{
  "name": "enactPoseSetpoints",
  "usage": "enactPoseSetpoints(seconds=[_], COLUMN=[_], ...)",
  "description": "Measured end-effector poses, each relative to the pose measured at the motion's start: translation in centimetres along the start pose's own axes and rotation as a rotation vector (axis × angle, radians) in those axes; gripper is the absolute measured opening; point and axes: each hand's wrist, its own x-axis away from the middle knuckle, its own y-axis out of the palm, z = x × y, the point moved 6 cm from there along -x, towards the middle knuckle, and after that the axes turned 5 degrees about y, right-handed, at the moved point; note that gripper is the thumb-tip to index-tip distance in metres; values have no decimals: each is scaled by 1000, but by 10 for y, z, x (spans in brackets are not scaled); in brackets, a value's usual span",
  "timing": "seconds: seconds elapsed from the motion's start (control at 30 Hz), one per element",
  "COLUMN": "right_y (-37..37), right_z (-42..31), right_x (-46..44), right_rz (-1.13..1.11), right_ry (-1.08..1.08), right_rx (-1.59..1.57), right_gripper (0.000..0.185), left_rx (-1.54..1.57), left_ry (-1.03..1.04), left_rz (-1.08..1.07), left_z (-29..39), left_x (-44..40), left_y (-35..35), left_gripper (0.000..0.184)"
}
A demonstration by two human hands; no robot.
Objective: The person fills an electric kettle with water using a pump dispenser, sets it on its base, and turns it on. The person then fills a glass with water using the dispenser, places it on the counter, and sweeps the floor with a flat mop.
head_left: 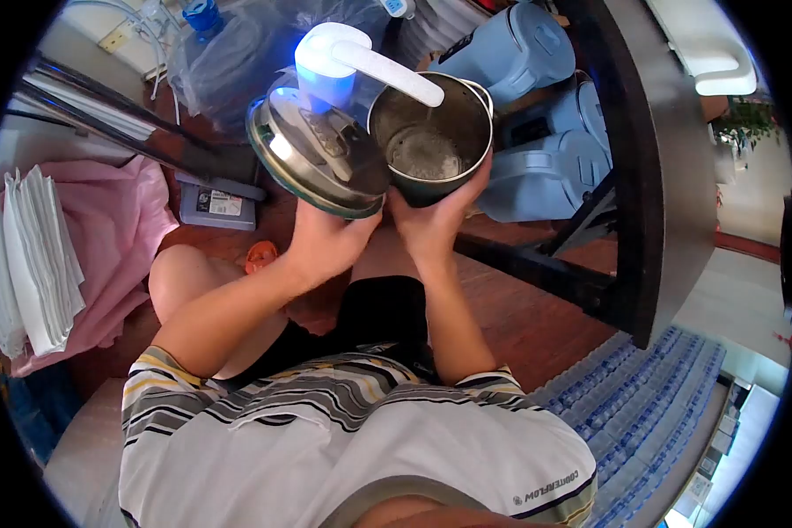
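Note:
My right hand [440, 220] grips a deep steel pot [480, 132] from below and the side, with its mouth facing up toward me. Clear water [427, 154] shows at the bottom. Over the mouth reaches the spout of a white water dispenser pump [333, 53], glowing blue at its base. My left hand [330, 242] is closed on the lower edge of a round shiny steel lid [277, 145], tilted up left of the pot. A grey strip crosses the lid's face. Lid and pot are close together; my left fingers are partly hidden behind the lid.
Blue-grey plastic kettles [537, 176] stand at the right beside a dark table frame [651, 194]. Clear plastic wrapping [229, 66] lies behind the pump. White folded sheets [35, 264] and pink cloth [119, 211] sit at left. Wrapped bottles [634, 414] are at lower right.

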Motion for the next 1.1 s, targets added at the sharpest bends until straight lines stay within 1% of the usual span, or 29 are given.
enactPoseSetpoints(seconds=[0.03, 0.1, 0.13, 0.17, 0.23, 0.27, 0.33, 0.4, 0.47, 0.5, 0.57, 0.6, 0.67, 0.7, 0.77, 0.8, 0.87, 0.9, 0.93, 0.97, 1.03, 1.07, 1.1], right_y=[0, -1, -2, -1, -2, -3, -4, -2, -1, -1, 0, 0, 1, 2, 4, 3, 0, -1, -1, 0, -1, -2, -1], right_z=[-1, -2, -3, 2, 13, 15, 18, 17, 14, 11, 9, 8, 7, 9, 12, 12, 11, 12, 15, 16, 15, 14, 13], right_x=[-1, -1, 0, 1, 1, 2, -1, -3, -6, -8, -8, -7, -5, -5, -7, -7, -6, -6, -6, -6, -6, -6, -6], right_rz=[-7, -4, -1, -1, 53, 54, 62, 79, 99, 90, 83, 97, 109, 103, 96, 115, 135, 112, 88, 88, 142, 160, 157], right_ry=[-18, -52, -87, -84, -31, -28, 45, 24, 3, 5, 8, -17, -39, -33, -30, -63, -95, -43, 9, 10, -26, -37, -16], right_rx=[37, 78, 121, 124, 20, 24, 32, -6, -46, -31, -16, 11, 37, 16, -4, 24, 52, 64, 75, 75, 21, 3, 31], right_gripper=[125, 127, 130, 130, 133, 133, 134, 133, 133, 132, 131, 130, 129, 129, 129, 130, 130, 131, 132, 132, 131, 131, 131], left_rx=[-2, -156, -199, -196, -322, -346, -358, -372, -353, -354, -251, -253, -307, -309, -447, -588, -586, -583, -412, -412, -96, -201, -203], left_ry=[-1, 96, 195, 192, 370, 365, 384, 407, 413, 414, 247, 249, 341, 338, 618, 643, 620, 598, 497, 496, -12, -2, -5], left_rz=[0, -99, -37, -39, -96, -117, -99, -79, -81, -83, -128, -130, 77, 78, 236, 186, 189, 191, 257, 256, 71, -40, -41], left_z=[-2, 0, 7, 6, 12, 4, 8, 13, 16, 15, 1, -2, -1, -5, 7, 21, 17, 13, 3, 1, -30, -49, -55], left_x=[5, 12, 9, 8, 11, 15, 14, 12, 9, 10, 13, 15, 21, 24, 35, 34, 31, 28, 21, 19, 6, 10, 11], left_y=[-1, 3, -1, -1, 1, 3, 3, 2, 2, 2, 2, 5, 5, 5, 2, 4, 1, 1, -5, -4, 2, 4, 6], left_gripper=[23, 19, 23, 23, 30, 34, 33, 31, 23, 23, 33, 33, 35, 35, 47, 52, 51, 50, 53, 53, 51, 49, 49])
